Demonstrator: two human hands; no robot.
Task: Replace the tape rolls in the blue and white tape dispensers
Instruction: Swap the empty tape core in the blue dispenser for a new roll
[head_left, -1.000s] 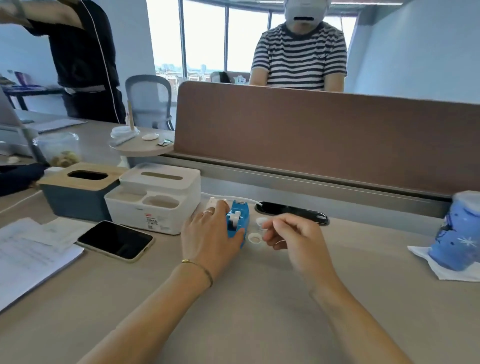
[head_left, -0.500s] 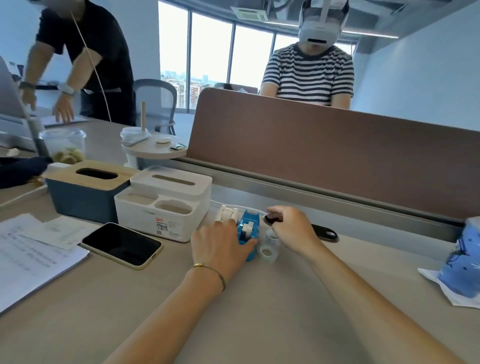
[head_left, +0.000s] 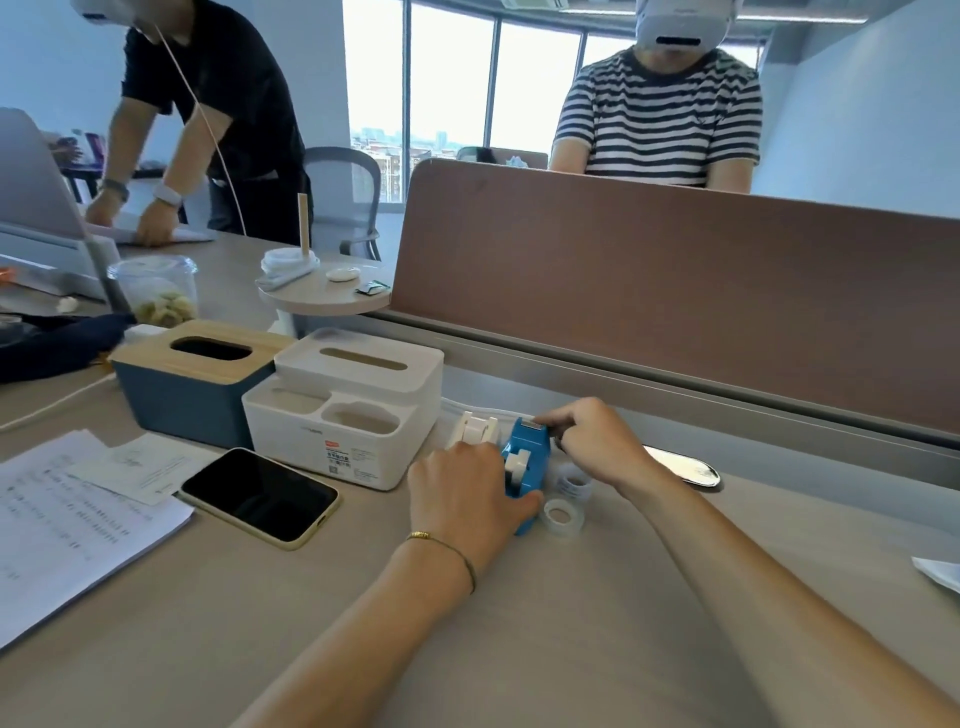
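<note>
Tape dispensers, two: one blue dispenser (head_left: 530, 465) and one white dispenser (head_left: 475, 430), side by side near the far edge of the desk (head_left: 597, 613), the white one partly hidden behind the left hand (head_left: 465, 499). Left hand clasps the blue dispenser, thumb curled round its near end. Right hand (head_left: 592, 441) has fingertips pinched together at the dispenser's far top end. Tape rolls, two, lie just right of the blue dispenser: a clear roll (head_left: 563, 518) nearer, a second roll (head_left: 574, 482) behind it. Tissue boxes, two, stand to the left: one white box (head_left: 343, 410), one blue box (head_left: 192, 389). One phone (head_left: 260, 496) lies beside them.
</note>
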